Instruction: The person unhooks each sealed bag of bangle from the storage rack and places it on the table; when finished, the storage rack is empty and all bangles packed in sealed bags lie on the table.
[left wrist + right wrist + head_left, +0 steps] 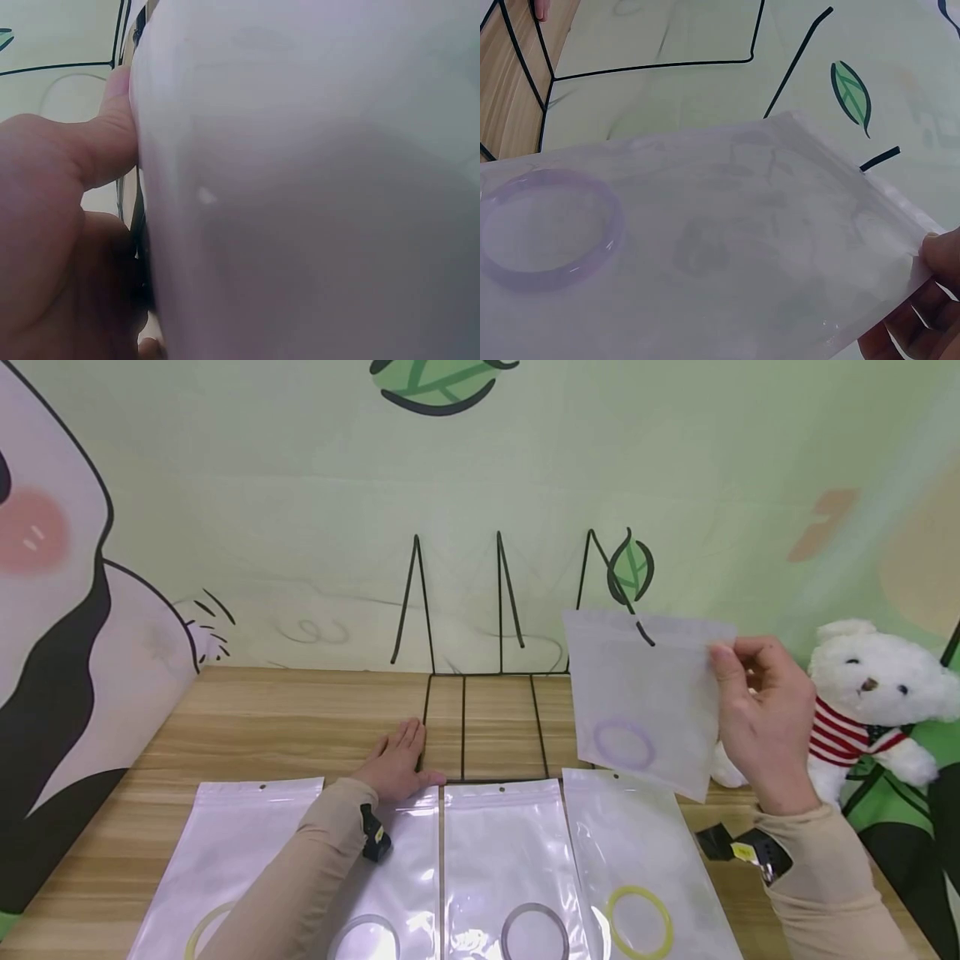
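My right hand (767,718) pinches the side edge of a clear-and-white plastic zip bag (645,685) between thumb and fingers, held up off the table. A pale purple bangle (547,279) lies inside that bag, at its lower part in the head view. Behind the bag stands a black wire rack (500,610) with pointed uprights, partly covered by it. My left hand (396,762) rests at the left side of the rack's base, fingers extended and thumb out toward the rack's front wire. A flat bag (408,860) below fills much of the left wrist view.
Several similar bags with bangles lie in a row along the front of the wooden table (300,718), including one (502,852) with a grey bangle and one (693,877) with a yellow bangle. A white teddy bear (873,681) sits at right. A printed cloth backdrop hangs behind.
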Action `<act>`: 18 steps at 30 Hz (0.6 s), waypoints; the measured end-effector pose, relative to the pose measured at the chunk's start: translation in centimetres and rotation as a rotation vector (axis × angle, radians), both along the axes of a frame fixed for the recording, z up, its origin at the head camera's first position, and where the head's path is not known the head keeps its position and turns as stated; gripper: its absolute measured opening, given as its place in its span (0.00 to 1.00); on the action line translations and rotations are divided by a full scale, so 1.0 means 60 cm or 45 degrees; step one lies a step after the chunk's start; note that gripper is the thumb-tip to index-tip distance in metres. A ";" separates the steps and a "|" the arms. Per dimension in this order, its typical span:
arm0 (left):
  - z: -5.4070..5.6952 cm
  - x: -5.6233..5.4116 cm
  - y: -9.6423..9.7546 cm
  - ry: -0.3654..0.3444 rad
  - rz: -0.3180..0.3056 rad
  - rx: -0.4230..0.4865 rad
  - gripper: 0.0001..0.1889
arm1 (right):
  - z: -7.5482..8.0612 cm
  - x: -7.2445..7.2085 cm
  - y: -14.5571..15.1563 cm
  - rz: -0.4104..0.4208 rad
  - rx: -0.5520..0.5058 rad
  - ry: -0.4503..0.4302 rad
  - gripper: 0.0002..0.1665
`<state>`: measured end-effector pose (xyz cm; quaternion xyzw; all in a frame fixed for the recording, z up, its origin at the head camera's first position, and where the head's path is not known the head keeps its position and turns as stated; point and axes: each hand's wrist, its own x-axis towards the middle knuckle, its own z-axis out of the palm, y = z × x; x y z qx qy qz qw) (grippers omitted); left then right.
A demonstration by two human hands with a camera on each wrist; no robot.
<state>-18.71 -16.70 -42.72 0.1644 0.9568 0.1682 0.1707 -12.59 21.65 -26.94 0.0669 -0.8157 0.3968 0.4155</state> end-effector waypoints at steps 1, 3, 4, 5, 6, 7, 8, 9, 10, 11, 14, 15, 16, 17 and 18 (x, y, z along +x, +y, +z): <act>-0.001 0.000 0.000 -0.001 0.000 -0.002 0.50 | 0.000 0.001 0.000 0.000 0.000 -0.001 0.14; -0.002 -0.001 -0.001 0.000 0.000 0.006 0.50 | 0.000 0.003 0.000 -0.001 -0.006 -0.002 0.14; -0.003 -0.001 -0.001 0.002 -0.002 0.007 0.50 | 0.000 0.003 0.001 -0.001 -0.010 -0.005 0.14; -0.004 -0.001 -0.001 0.004 -0.003 0.009 0.50 | 0.000 0.004 0.001 -0.001 -0.013 -0.006 0.14; -0.004 -0.002 -0.001 0.005 -0.003 0.007 0.50 | 0.000 0.005 0.001 -0.003 -0.014 -0.006 0.14; -0.005 -0.002 -0.001 0.007 -0.003 0.007 0.50 | 0.000 0.005 0.001 -0.005 -0.015 -0.005 0.13; -0.005 -0.001 -0.001 0.008 -0.004 0.007 0.50 | 0.000 0.006 0.001 -0.003 -0.016 -0.001 0.13; -0.004 -0.001 -0.001 0.011 -0.006 0.003 0.50 | 0.000 0.006 0.001 -0.002 -0.013 0.003 0.13; -0.004 -0.001 -0.001 0.011 -0.003 0.005 0.50 | 0.000 0.007 0.001 0.000 -0.011 0.007 0.13; -0.004 -0.001 -0.001 0.011 -0.001 0.005 0.50 | 0.000 0.007 0.002 0.001 -0.006 0.015 0.13; -0.005 -0.002 -0.001 0.010 0.004 0.003 0.50 | 0.001 0.009 0.003 0.011 -0.001 0.029 0.12; -0.005 -0.003 -0.001 0.011 0.003 0.006 0.50 | 0.001 0.010 0.003 0.010 -0.002 0.029 0.12; -0.006 -0.003 -0.001 0.011 0.004 0.002 0.50 | 0.001 0.011 0.003 0.011 -0.002 0.029 0.12; -0.006 -0.003 -0.001 0.012 0.001 0.001 0.50 | 0.001 0.012 0.003 0.009 -0.002 0.027 0.12; -0.006 -0.003 -0.001 0.012 0.000 -0.001 0.50 | 0.001 0.013 0.003 0.006 -0.002 0.024 0.12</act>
